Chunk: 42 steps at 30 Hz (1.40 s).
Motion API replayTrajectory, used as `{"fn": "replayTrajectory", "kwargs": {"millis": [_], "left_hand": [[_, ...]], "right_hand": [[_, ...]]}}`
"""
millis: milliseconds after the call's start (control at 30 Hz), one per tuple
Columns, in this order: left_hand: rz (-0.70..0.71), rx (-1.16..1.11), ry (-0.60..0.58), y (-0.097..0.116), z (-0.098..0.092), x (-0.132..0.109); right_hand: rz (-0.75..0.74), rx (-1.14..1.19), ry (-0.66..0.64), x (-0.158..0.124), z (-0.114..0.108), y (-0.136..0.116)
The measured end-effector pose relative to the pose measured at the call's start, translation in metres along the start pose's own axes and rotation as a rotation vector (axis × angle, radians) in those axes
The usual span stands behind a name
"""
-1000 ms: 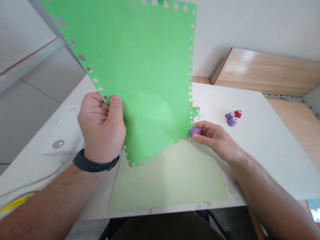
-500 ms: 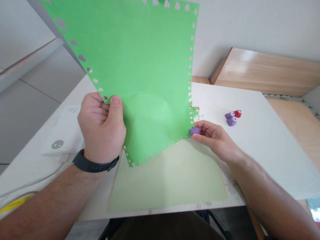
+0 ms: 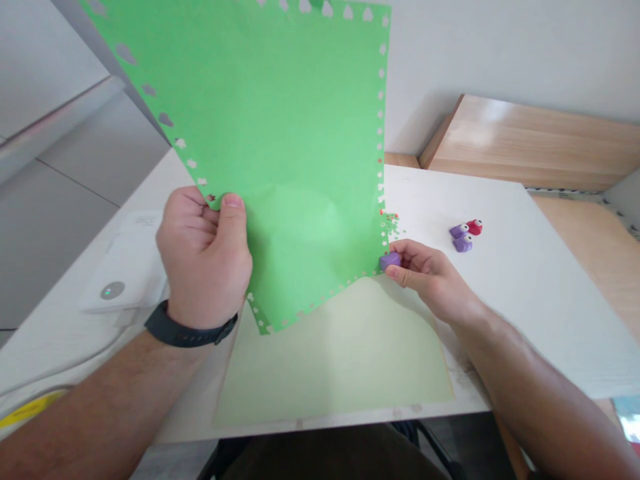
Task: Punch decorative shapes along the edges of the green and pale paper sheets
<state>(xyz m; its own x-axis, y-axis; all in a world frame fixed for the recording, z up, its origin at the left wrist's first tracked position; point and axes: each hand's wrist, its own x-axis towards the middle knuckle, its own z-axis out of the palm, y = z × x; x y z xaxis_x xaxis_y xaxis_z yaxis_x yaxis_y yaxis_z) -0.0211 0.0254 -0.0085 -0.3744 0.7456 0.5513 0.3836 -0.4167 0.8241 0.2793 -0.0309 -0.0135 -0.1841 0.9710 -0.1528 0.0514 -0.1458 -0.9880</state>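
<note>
Green paper sheet [image 3: 285, 133] stands with its long axis pointing up and away, pinched by the left hand [image 3: 204, 257]. The right hand [image 3: 427, 273], well apart, clamps a purple craft punch [image 3: 390, 261] on the sheet's lower right edge; both barely differ from 1 s earlier.

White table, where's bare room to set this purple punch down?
The white table is bare right of the right hand, below the craft punches. It's crowded at the right fingers, where paper bits lie beside the green sheet.
</note>
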Motion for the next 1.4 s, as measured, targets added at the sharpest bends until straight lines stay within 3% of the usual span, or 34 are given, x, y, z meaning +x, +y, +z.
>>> {"fn": "replayTrajectory", "kwargs": {"millis": [667, 1067, 1400], "left_hand": [[-0.013, -0.002, 0.002, 0.001, 0.002, 0.001], [-0.012, -0.018, -0.006, -0.006, 0.0, 0.0], [-0.019, -0.008, -0.004, -0.004, 0.0, -0.002]], "right_hand": [[-0.041, -0.082, 0.039, 0.007, -0.002, 0.009], [-0.057, -0.117, -0.001, 0.006, -0.004, 0.012], [-0.049, -0.118, 0.065, 0.007, -0.002, 0.009]]}}
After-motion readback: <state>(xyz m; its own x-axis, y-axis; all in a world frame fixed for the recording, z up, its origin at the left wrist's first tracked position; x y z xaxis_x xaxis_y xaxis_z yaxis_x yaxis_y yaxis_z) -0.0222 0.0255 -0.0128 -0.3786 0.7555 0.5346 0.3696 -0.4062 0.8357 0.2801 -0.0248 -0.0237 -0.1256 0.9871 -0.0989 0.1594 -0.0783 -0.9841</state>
